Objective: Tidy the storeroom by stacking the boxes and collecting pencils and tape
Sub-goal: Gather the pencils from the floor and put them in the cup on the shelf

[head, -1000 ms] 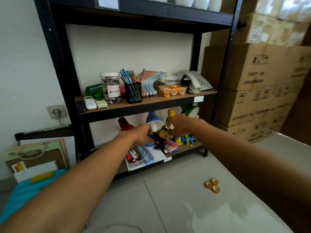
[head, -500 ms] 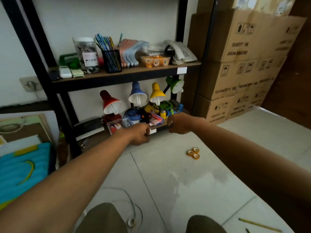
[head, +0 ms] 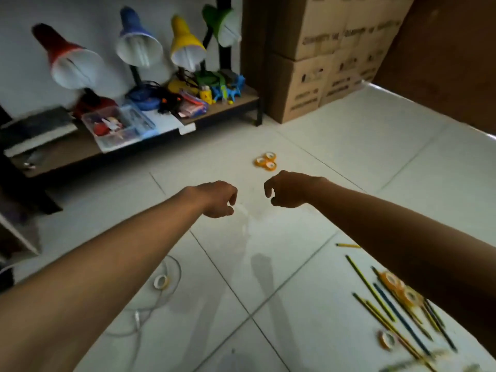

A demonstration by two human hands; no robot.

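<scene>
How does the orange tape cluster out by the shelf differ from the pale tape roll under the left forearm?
The orange tape cluster is several rolls lying touching, far out beyond both hands; the pale tape roll is a single one, lying near, beside the left forearm. The cluster is bright orange, the single roll whitish. The single roll lies by a thin clear loop of cord; the cluster lies on bare tile. Both lie flat on the floor, untouched.
</scene>
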